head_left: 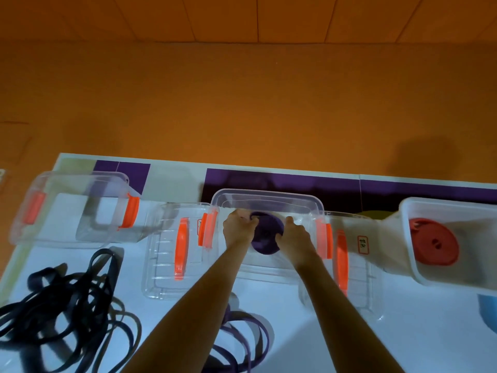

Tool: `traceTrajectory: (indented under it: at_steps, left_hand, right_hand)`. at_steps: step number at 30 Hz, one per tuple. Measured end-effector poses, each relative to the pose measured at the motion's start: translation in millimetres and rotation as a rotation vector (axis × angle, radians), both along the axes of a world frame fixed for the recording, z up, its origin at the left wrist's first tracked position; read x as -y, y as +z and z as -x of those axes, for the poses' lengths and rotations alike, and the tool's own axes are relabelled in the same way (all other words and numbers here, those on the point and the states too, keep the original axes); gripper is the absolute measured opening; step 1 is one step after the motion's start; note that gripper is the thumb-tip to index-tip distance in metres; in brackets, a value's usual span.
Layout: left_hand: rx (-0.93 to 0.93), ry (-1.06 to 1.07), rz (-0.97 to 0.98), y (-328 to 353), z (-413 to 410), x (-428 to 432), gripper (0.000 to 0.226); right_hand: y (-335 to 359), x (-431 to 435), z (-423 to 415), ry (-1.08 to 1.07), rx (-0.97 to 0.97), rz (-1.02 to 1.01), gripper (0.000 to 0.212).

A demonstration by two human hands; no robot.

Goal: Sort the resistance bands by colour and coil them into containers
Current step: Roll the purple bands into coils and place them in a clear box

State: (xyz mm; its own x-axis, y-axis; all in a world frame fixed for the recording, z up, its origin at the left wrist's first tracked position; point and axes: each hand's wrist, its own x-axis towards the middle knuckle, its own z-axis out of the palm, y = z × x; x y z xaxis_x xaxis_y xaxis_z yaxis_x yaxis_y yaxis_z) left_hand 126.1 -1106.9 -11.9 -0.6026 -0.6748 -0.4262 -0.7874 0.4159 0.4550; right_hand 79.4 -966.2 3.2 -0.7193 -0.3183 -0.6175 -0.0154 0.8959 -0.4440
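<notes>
Purple coil (266, 236) sits inside the mid container (269, 194), left hand (238, 228) & right hand (295, 234) both curled round its edges, prob. to stop it springing open. Lids (166, 265) crowd that container's 2 sides. Left of it lie black bands (67, 305), nearer than it loose purple bands (242, 337), right of it a red coil (433, 244) in a tub (430, 278).

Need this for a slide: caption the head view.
Left hand and right hand hold a purple coil in the middle box; black bands lie loose nearby.
</notes>
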Motion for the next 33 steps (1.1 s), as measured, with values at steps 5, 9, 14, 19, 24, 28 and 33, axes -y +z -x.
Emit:
traceTrajectory:
  at_steps: [5,9,14,19,24,28,33]
  left_hand:
    - [-0.231,-0.31,0.108,63.7,-40.9,10.7,0.014]
    - [-0.343,-0.544,0.284,110.9,-100.2,15.1,0.012]
    - [-0.317,-0.653,0.391,125.0,-188.1,28.1,0.014]
    - [-0.166,-0.659,0.306,97.5,-266.5,44.0,0.016]
    - [-0.05,-0.657,0.233,75.2,-326.7,63.1,0.025]
    - [-0.056,-0.6,0.152,68.9,-359.2,77.6,0.021]
    - [-0.158,-0.295,-0.277,69.6,-370.5,73.0,0.017]
  right_hand:
    - [50.4,-6.5,-22.9,0.153,-0.257,0.076,0.036]
    - [83.1,-13.4,-67.7,0.207,-0.416,0.227,0.02]
    - [98.1,-16.5,-148.2,0.186,-0.567,0.427,0.01]
    - [53.4,-15.2,-221.6,0.24,-0.235,0.213,0.017]
    - [18.9,-3.3,-270.5,0.176,-0.069,0.059,0.041]
    - [16.8,12.0,-287.0,0.13,-0.145,-0.037,0.014]
    - [34.5,13.7,-312.4,0.075,-0.343,0.069,0.013]
